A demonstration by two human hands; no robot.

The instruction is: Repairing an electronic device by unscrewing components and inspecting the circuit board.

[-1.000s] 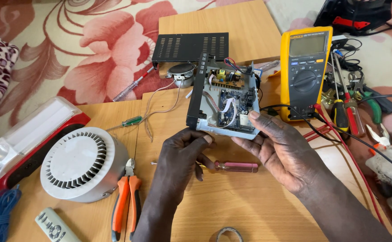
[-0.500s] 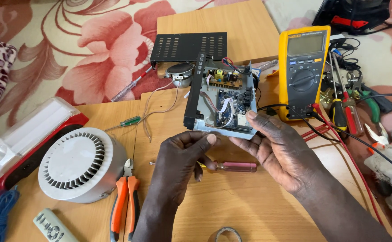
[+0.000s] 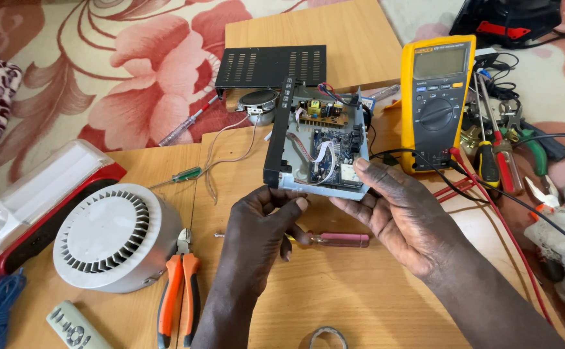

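Note:
An opened set-top box with its circuit boards and ribbon cable exposed is held tilted above the wooden table. My left hand supports its near left corner from below. My right hand grips its near right corner, thumb on top by a white component. The box's black front panel faces left. Thin wires run from the box to a small round speaker behind it. A pink-handled screwdriver lies on the table under my hands.
A yellow multimeter with red and black leads stands right of the box. The black vented lid lies behind. Left: white round fan, orange pliers, red lantern, green screwdriver, remote. Several tools lie at the right.
Both hands have tipped the box slightly and raised it a little; my right thumb has shifted onto its top near corner. Everything on the table has stayed put.

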